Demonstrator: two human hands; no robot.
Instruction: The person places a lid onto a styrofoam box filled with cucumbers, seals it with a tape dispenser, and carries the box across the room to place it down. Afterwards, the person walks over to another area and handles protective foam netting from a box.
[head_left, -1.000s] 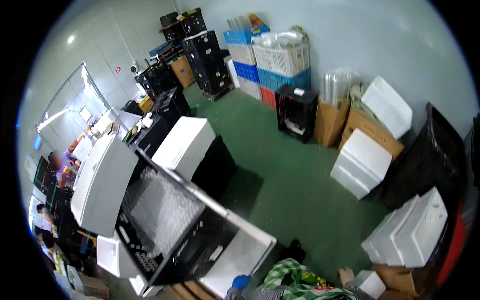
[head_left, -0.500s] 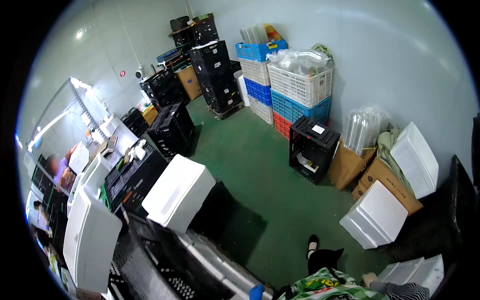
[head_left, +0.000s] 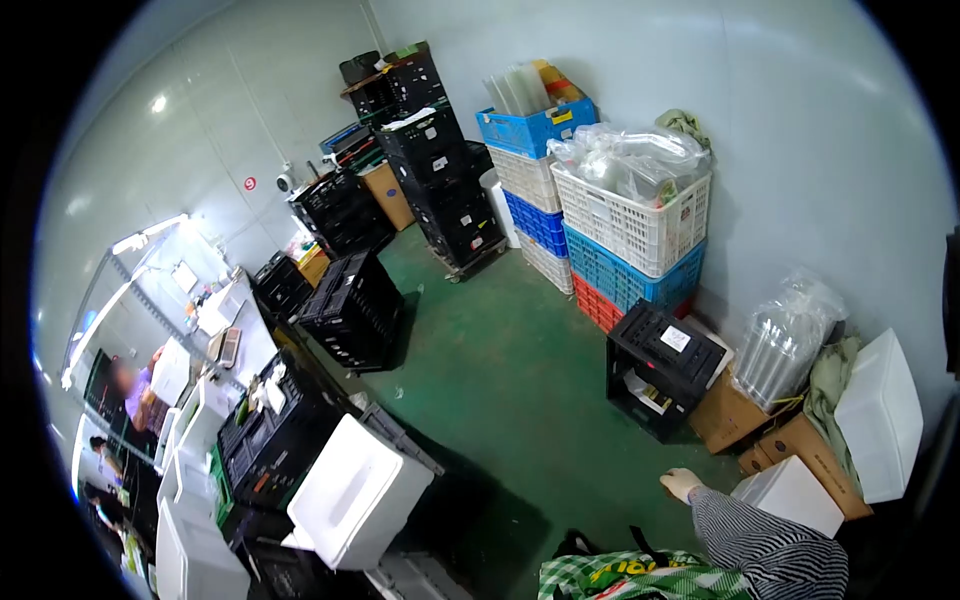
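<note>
My right hand (head_left: 682,484) is at the lower right above the green floor, its fingers curled loosely; whether anything is in them is hard to make out. A striped sleeve (head_left: 760,535) covers that arm, beside a green checked apron (head_left: 640,575). Nearest to the hand are a white foam box (head_left: 790,495) and a black crate (head_left: 662,365) with a white label. My left hand is out of view. To the left, a white foam box (head_left: 355,490) rests on dark crates.
Stacked coloured crates (head_left: 630,220) stand along the wall. Behind them, black crates (head_left: 430,180) rest on a wheeled base. A black crate stack (head_left: 350,310) stands mid-left. People, one in a purple top (head_left: 140,395), are at the far left. Cardboard boxes (head_left: 735,410) sit at the right.
The view has moved forward past the near black crate with bubble wrap. My left hand, in a blue glove, has left the view. My right arm now reaches further forward.
</note>
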